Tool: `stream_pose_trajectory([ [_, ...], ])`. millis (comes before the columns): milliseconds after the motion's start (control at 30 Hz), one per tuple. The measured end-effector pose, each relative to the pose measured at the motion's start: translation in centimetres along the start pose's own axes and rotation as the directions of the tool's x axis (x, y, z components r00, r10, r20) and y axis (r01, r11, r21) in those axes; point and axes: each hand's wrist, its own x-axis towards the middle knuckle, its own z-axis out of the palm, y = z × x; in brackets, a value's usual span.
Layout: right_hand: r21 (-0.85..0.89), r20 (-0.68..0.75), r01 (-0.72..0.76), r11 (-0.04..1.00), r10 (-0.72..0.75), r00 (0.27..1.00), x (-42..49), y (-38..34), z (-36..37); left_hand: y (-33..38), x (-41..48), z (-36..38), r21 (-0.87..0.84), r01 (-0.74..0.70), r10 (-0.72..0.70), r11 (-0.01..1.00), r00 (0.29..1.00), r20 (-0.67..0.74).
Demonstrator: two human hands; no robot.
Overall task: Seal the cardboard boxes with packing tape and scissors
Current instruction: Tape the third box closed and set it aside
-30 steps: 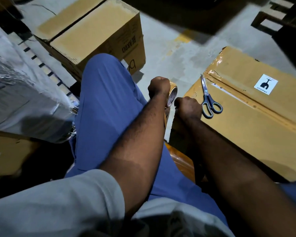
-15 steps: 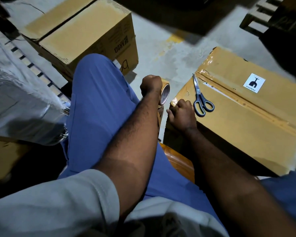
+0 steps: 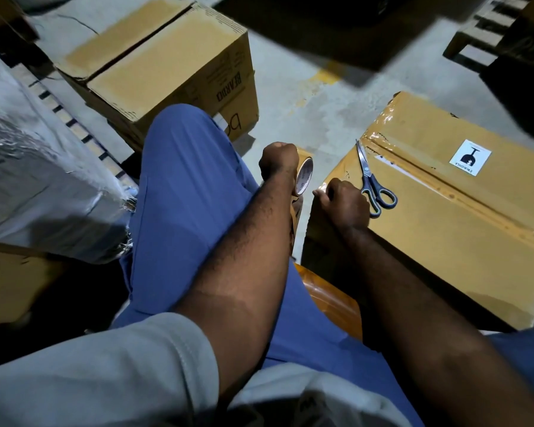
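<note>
Seated low on a grey concrete floor (image 3: 315, 97), a person works between stacked goods; open floor runs ahead, from the knee to a wooden pallet (image 3: 475, 41) at upper right. A plastic-wrapped bundle (image 3: 28, 164) crowds the left edge of the view, close against the blue trouser leg (image 3: 182, 195). On the right lies the cardboard box (image 3: 444, 229) being sealed, its centre seam glossy with brown tape, its near-left corner turned toward the person and a narrow strip of bare floor beside it. A second box (image 3: 167, 72) sits further off at upper left, flaps shut, just beyond the raised knee. The left hand (image 3: 279, 160) is clenched around the tape roll (image 3: 304, 177), holding it on edge in the gap between knee and box; a strip of tape (image 3: 296, 214) hangs below the roll. The right hand (image 3: 344, 204) rests on the box's near-left corner with fingers curled over the edge; whether they pinch a tape end cannot be told. Scissors (image 3: 372, 183) lie closed on the box top, just beside that hand, blades pointing away along the seam; a small white label (image 3: 470, 157) sits further right.
</note>
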Motion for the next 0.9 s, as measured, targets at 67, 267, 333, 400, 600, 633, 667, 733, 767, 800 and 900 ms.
stream_pose_trajectory([
  [67, -0.015, 0.011, 0.057, 0.998, -0.057, 0.998, -0.1, 0.2, -0.1, 0.0, 0.1, 0.1, -0.008, 0.007, -0.007, 1.0, 1.0, 0.007],
  [267, -0.054, 0.04, 0.139, 0.989, -0.137, 0.99, -0.3, 0.6, -0.2, -0.3, 0.5, 0.4, -0.043, -0.01, 0.013, 0.999, 0.998, 0.064],
  [333, -0.046, 0.054, 0.142, 0.989, -0.139, 0.989, -0.3, 0.3, -0.2, -0.4, 0.4, 0.3, 0.002, 0.005, -0.005, 1.0, 0.999, 0.041],
  [400, -0.004, 0.089, 0.13, 0.992, -0.129, 0.988, -0.1, 0.1, -0.4, -0.4, 0.3, 0.2, -0.023, 0.004, -0.003, 1.0, 0.997, 0.074],
  [600, 0.445, -0.015, -0.123, 0.887, 0.144, 0.989, 1.7, -0.6, -5.2, 1.0, -1.9, -0.1, -0.108, -0.077, 0.094, 0.991, 0.98, 0.173],
  [633, 0.54, -0.028, -0.148, 0.828, 0.194, 0.981, 2.0, -0.7, -6.6, 1.5, -2.4, 0.1, -0.114, -0.106, 0.127, 0.988, 0.974, 0.189],
  [667, 0.638, -0.021, -0.167, 0.752, 0.233, 0.972, 2.5, -0.8, -7.8, 2.0, -3.0, 0.4, -0.118, -0.14, 0.163, 0.983, 0.964, 0.208],
  [733, 0.76, 0.057, -0.207, 0.616, 0.254, 0.966, 2.9, -0.3, -10.3, 3.3, -4.9, 1.0, -0.143, -0.21, 0.242, 0.967, 0.932, 0.269],
  [767, 0.774, 0.092, -0.219, 0.594, 0.237, 0.967, 2.8, 0.1, -11.5, 3.9, -6.1, 1.3, -0.165, -0.24, 0.281, 0.957, 0.909, 0.307],
  [800, 0.77, 0.117, -0.224, 0.597, 0.213, 0.97, 2.6, 0.6, -12.4, 4.4, -7.2, 1.7, -0.176, -0.271, 0.317, 0.947, 0.883, 0.346],
  [900, 0.746, 0.092, -0.194, 0.637, 0.19, 0.978, 1.6, 2.8, -14.6, 5.3, -10.3, 3.2, -0.146, -0.368, 0.393, 0.918, 0.801, 0.451],
])
